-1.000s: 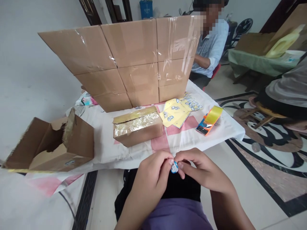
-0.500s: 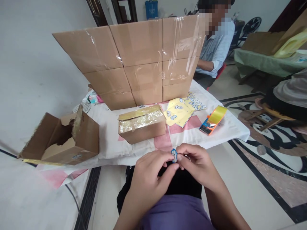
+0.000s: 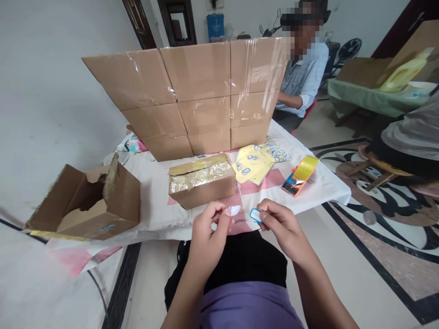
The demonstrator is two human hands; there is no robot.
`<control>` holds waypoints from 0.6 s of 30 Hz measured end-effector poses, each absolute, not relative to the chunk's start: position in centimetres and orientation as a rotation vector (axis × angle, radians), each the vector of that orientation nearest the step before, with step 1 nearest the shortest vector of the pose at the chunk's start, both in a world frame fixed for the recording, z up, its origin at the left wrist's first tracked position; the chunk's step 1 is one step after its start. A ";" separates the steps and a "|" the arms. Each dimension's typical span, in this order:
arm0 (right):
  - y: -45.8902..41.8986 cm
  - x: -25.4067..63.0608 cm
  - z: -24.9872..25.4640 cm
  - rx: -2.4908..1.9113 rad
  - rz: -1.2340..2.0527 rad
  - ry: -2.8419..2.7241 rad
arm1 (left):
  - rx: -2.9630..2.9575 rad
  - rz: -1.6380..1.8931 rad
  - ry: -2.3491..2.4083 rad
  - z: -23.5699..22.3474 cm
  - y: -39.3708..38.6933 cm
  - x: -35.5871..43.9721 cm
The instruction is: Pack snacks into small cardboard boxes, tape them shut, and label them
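My left hand [image 3: 210,230] pinches a small white backing piece [image 3: 234,210] between thumb and fingers. My right hand [image 3: 279,226] pinches a small blue-edged white sticker [image 3: 255,214]. Both hands hover over the near edge of the cloth-covered table [image 3: 154,214], a little apart from each other. Just beyond them lies a small cardboard box [image 3: 201,180] sealed with shiny yellow tape.
A wall of stacked taped cartons [image 3: 195,96] stands at the back. An open torn carton [image 3: 87,203] is at left. Yellow sticker sheets [image 3: 255,160] and a tape dispenser [image 3: 300,176] lie at right. Another person [image 3: 302,73] sits behind the table.
My hands were joined on one small sticker piece; now they have drawn apart, the left keeping the white backing and the right the blue-edged sticker. The view tilted slightly.
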State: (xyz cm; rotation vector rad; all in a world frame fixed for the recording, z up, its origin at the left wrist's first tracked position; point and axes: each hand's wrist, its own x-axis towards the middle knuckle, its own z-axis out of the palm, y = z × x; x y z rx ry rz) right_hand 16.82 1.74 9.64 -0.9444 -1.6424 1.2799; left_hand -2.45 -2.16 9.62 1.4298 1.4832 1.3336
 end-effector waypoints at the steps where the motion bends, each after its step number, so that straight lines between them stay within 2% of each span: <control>1: 1.9 16.9 9.5 -0.942 1.285 -1.627 | 1.425 1.337 1.481 8.9 -1.4 -2.1; 4: 2.5 17.3 9.1 -0.939 1.293 -1.587 | 1.564 1.311 1.552 6.2 1.9 -0.1; 10: 4.0 18.4 8.0 -0.968 1.318 -1.411 | 2.001 0.919 1.580 3.1 11.5 6.0; 14: 5.5 19.1 7.1 -0.959 1.406 -1.204 | 1.938 0.943 1.661 3.7 17.0 8.5; 18: 7.3 19.7 6.0 -0.924 1.444 -1.087 | 1.644 1.181 1.571 4.0 17.2 8.3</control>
